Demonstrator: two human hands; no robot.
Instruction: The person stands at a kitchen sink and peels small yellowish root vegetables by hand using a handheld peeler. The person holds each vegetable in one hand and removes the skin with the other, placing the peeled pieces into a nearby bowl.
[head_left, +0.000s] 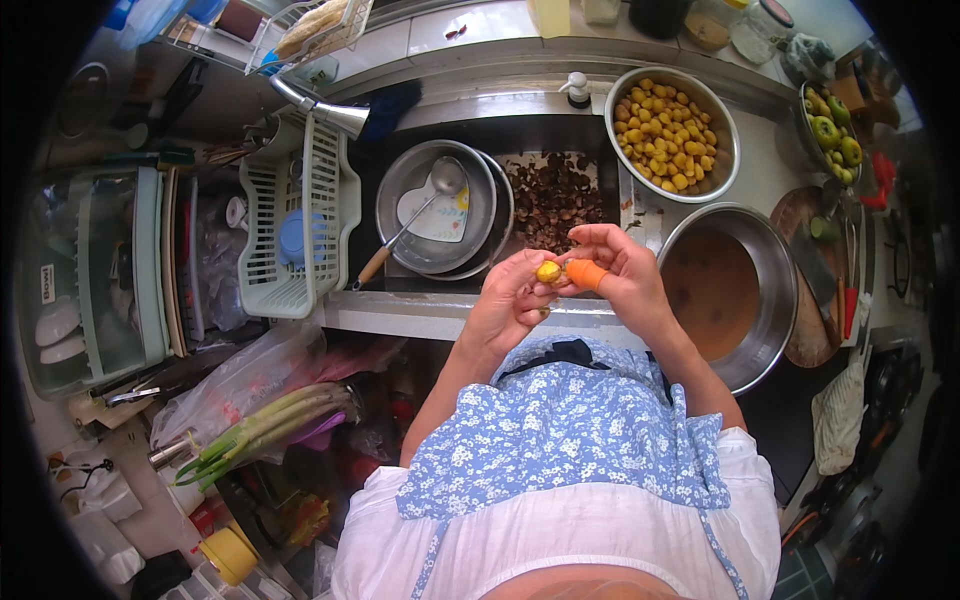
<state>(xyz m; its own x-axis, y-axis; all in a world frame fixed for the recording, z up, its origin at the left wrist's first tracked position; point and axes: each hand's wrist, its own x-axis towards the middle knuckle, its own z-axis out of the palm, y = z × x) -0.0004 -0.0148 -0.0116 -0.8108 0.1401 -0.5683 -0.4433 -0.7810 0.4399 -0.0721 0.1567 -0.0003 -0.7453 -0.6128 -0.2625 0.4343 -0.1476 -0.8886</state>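
Observation:
My left hand (517, 296) holds a small round yellow peeled piece (548, 271), which looks like a chestnut, between thumb and fingers. Close against it is my right hand (626, 274), with an orange cover (586, 274) on its thumb or a finger; whether it grips a small tool is hidden. Dark brown peelings (559, 195) lie in the sink just beyond both hands. A steel bowl (730, 135) of similar yellow pieces (667, 139) stands at the upper right. Nearer, a large steel basin (772, 300) holds murky brown water (709, 292) with dark shapes under it.
Stacked steel bowls (390, 169) with a ladle (448, 177) and a heart-shaped dish (431, 214) sit in the sink's left part. Left of them is a plastic dish rack (300, 300). A cleaver (814, 262) rests on a round wooden board (787, 225) at right. Green onions (277, 420) lie lower left.

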